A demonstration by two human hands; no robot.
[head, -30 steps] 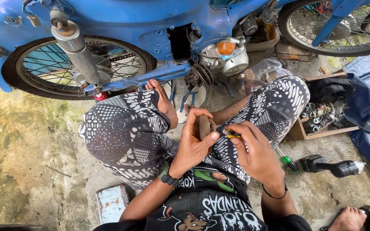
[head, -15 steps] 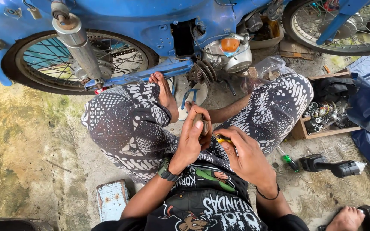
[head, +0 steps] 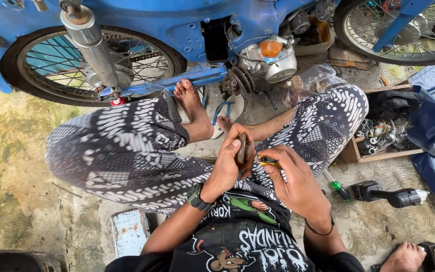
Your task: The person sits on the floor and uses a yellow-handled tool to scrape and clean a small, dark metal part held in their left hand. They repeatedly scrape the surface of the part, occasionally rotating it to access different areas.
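Seated person seen from above. Left hand point(head: 227, 163) raised at centre, fingers curled and pinched shut, wrist bent toward twelve o'clock. Right hand point(head: 295, 179) just beside it at three o'clock, fingers closed, knuckles up. Both forearms angle in from six o'clock.

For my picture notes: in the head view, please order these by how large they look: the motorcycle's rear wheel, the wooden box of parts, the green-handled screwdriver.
1. rear wheel, largest.
2. wooden box of parts, partly covered by dark cloth.
3. green-handled screwdriver, smallest.
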